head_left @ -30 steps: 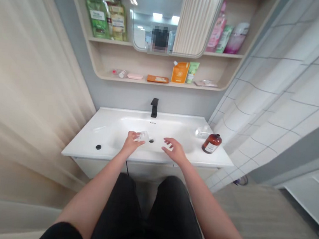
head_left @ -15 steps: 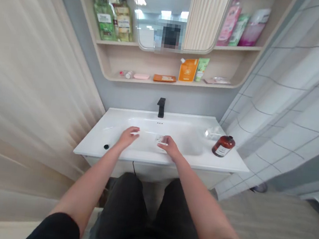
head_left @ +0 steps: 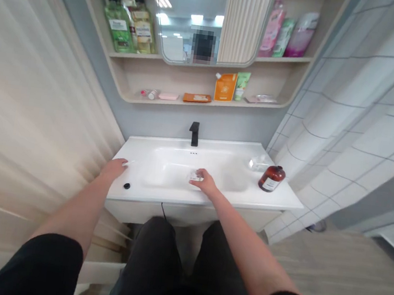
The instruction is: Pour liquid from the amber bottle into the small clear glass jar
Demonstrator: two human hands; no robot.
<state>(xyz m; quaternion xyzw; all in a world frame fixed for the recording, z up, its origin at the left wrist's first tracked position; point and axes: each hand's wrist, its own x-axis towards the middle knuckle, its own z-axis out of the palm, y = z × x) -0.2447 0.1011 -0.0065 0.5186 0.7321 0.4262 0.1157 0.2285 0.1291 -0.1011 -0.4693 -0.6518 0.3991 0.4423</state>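
My right hand (head_left: pixel 205 182) is over the sink basin (head_left: pixel 163 182), its thumb and fingers closed around a small clear container (head_left: pixel 195 175) with some markings on it. Out at the left, my left hand (head_left: pixel 116 167) is by the countertop, fingertips pinched at the near end of a thin whitish piece (head_left: pixel 128 162). What that piece is, I cannot make out. A small round black cap (head_left: pixel 127 186) lies on the counter in front of the left hand.
A brown bottle (head_left: pixel 272 178) with a white label stands on the right counter, a clear object (head_left: pixel 258 164) behind it. The black faucet (head_left: pixel 194 133) rises at the back. Above is a shelf (head_left: pixel 174 102) of toiletries; a curtain (head_left: pixel 79 103) hangs close at left.
My left hand has moved left from over the basin to the left counter and closed at the whitish piece. The right hand still holds the clear container. The view has shifted slightly.
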